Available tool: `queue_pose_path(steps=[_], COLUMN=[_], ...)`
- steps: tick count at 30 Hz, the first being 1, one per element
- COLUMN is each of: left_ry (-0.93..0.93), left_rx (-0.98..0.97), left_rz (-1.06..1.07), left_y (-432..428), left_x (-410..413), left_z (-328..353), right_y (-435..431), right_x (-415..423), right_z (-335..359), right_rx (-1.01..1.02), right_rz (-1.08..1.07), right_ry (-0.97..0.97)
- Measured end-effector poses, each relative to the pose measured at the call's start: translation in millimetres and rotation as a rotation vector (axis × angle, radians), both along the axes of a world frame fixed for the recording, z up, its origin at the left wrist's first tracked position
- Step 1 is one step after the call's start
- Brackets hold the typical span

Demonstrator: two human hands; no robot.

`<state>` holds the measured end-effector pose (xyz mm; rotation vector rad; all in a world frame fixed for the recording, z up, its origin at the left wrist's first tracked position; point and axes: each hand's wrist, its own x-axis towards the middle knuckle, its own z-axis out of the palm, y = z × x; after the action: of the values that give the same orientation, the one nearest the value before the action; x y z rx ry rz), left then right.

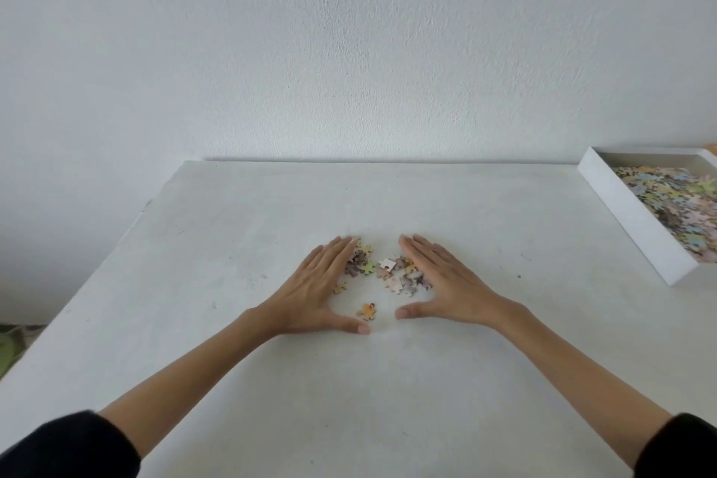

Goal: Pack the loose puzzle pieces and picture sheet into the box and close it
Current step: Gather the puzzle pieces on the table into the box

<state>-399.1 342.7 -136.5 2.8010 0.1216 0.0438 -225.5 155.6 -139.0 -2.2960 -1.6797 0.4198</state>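
— left hand (pixel 310 283) and right hand (pixel 442 279) both lie flat on the surface (pixel 232 213), fingers straight and together, thumbs spread toward each other. neither has hold of anything. i read them as a fence set round the loose puzzle pieces (pixel 392 272).

— where do the pieces lie from each hand?

— between them. the small heap touches the inner edge of both hands, with more of it against my right hand. one orange piece (pixel 367 311) lies apart, nearer me, just beyond the gap between the two thumb tips.

— and the box (pixel 636 229)?

— far right, cut off by the edge of view, open. its long axis runs away from me and slants left. the packed pieces (pixel 675 202) cover its floor. my right hand is the nearer one, so i judge the heap has to travel rightward once it is scooped.

— what could go wrong?

— the orange piece could slip out through the thumb gap as the hands close. i see no picture sheet and no lid in this view.
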Motion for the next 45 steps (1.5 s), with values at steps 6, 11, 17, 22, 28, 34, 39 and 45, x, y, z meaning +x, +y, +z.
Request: queue_pose_path(steps=[6,11,17,22,28,34,39,45], left_ry=[-0.03,-0.133,-0.176,-0.202,-0.191,-0.289,-0.267,-0.283], left_rx=[-0.026,-0.165,-0.12,-0.164,-0.074,-0.092,-0.089,-0.114], left_rz=[0.088,0.098,0.112,0.105,0.071,0.048,-0.004,-0.017], left_y=[-5,6,17,20,23,23,23,24], left_x=[18,24,22,26,32,32,33,34], left_z=[1,3,-3,-1,-4,0,0,-1], right_y=[13,28,39,39,39,40,43,46], right_x=[1,5,13,12,13,13,11,10], right_z=[-4,-5,-6,-7,-10,-8,-3,1], right_rx=[0.169,0.246,0.255,0.348,0.252,0.321,0.309,0.323], right_rz=[-0.037,-0.027,0.031,0.039,0.026,0.034,0.074,0.105], right_ry=[0.074,0.108,0.092,0.001,-0.118,-0.107,-0.126,-0.079])
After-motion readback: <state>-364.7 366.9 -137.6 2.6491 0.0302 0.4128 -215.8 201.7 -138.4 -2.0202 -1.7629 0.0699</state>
